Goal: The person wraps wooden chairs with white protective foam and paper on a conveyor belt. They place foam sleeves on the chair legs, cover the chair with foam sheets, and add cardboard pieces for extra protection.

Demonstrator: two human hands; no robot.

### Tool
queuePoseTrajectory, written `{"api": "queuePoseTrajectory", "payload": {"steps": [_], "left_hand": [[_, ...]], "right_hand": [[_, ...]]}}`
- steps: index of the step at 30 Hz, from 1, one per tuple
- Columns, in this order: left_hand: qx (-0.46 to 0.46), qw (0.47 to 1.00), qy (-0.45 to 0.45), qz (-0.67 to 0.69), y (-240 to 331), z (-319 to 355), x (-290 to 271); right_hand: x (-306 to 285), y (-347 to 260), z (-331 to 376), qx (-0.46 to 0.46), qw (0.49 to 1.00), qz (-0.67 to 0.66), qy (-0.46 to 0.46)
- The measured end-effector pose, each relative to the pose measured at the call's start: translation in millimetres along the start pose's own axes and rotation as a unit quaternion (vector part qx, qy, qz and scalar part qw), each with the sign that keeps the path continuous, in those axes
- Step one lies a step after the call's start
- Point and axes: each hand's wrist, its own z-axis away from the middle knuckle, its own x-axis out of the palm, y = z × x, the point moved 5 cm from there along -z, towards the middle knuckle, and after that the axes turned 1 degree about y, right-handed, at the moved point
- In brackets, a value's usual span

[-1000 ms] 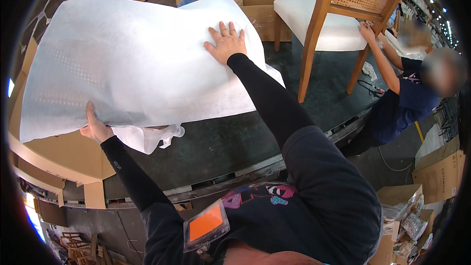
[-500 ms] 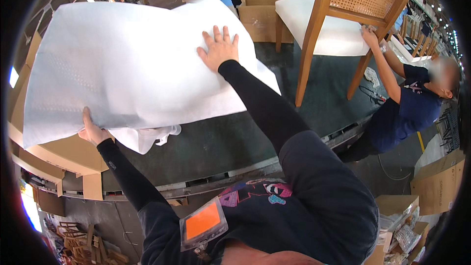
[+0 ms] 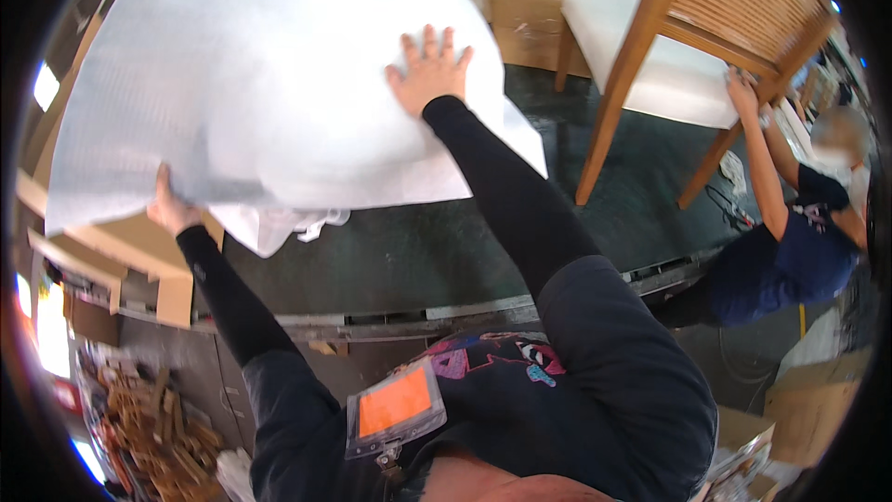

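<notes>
A large white sheet of packing wrap (image 3: pixel 279 84) spreads across the left and middle, bulging in places; what lies beneath it is hidden. At its near left edge, my left hand (image 3: pixel 174 212) pinches the sheet, thumb on top and the other fingers mostly out of sight below. My right hand (image 3: pixel 430 79) lies flat on the sheet's right part with fingers spread. Under the near edge shows a crumpled piece of white wrap (image 3: pixel 263 231). To the right stands a wooden chair (image 3: pixel 609 125) with a woven back and white seat, touched by a co-worker's hand (image 3: pixel 741 95).
The dark green worktop (image 3: pixel 418 256) carries the chair. Cardboard flaps (image 3: pixel 153 246) stick out below the sheet at left, and a carton (image 3: pixel 534 28) stands behind. Wood pieces (image 3: pixel 167 428) are heaped on the floor at lower left; another carton (image 3: pixel 818 409) sits at lower right.
The view has shifted, so the sheet and both hands appear higher and the chair farther right. My left hand keeps its pinch and my right hand stays flat on the sheet.
</notes>
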Motion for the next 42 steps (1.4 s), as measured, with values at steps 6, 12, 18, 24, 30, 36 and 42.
{"api": "queuePoseTrajectory", "payload": {"steps": [6,12,18,24,30,36,42], "left_hand": [[0.07,0.997,-0.001,0.035,6,5,10],[0.094,0.994,-0.027,0.053,9,-3,5],[0.143,0.988,-0.052,0.022,4,-23,4],[0.118,0.99,-0.074,0.036,-9,-44,9],[0.154,0.985,-0.073,0.01,-11,-76,6],[0.081,0.995,0.061,-0.009,-31,-83,40],[0.163,0.983,-0.044,0.068,-36,-82,63]], "right_hand": [[8,4,-5,-0.023,0.999,0.024,0.029],[18,-2,-12,-0.028,0.999,0.014,0.012],[31,-4,-25,-0.035,0.998,0.043,0.0],[42,-6,-39,-0.04,0.999,0.008,-0.032],[50,-28,-60,-0.014,0.996,0.029,-0.088],[64,-29,-85,0.01,0.993,0.05,-0.109],[91,1,-104,-0.041,0.986,0.087,-0.137]]}}
